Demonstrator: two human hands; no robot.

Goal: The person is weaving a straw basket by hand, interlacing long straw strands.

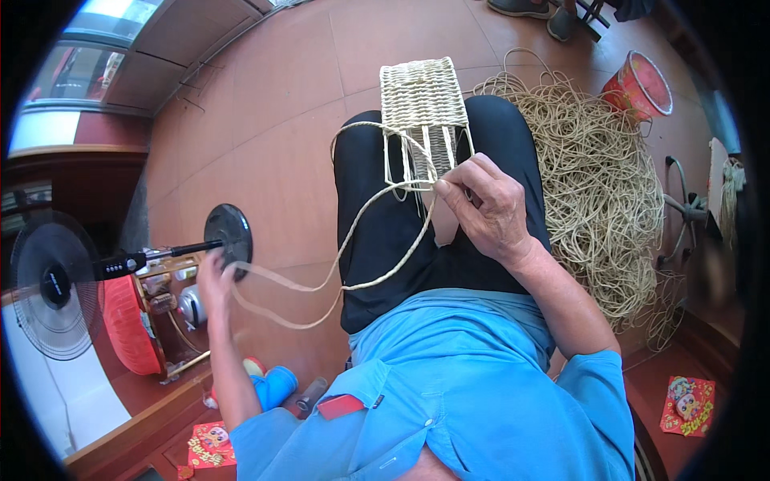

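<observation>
Honestly, the biggest thing around was the tangled heap of pale tan straw cord (593, 200), sprawled on the floor to the right of the boxy, pale straw basket (421, 96), probably so it was easy to draw from. Next down, two legs in black trousers (369, 248) flanked the basket and seemed to prop it up, a lap for a bench. Basket itself: tightly woven far end, bare ribs at the near end, presumably turned that way to put them by the fingers. Further right of the basket, at the heap's far edge, sat a round red bucket (622, 90). Right hand (491, 208) was at the basket's near rim, thumb and forefinger pinching the twisted tan strand (342, 288), seemingly to anchor it. Left hand (215, 280) was well left of the basket, blurry, fingers apparently curled round the strand's far bend, likely spreading the loop clear; couldn't say how tightly.
</observation>
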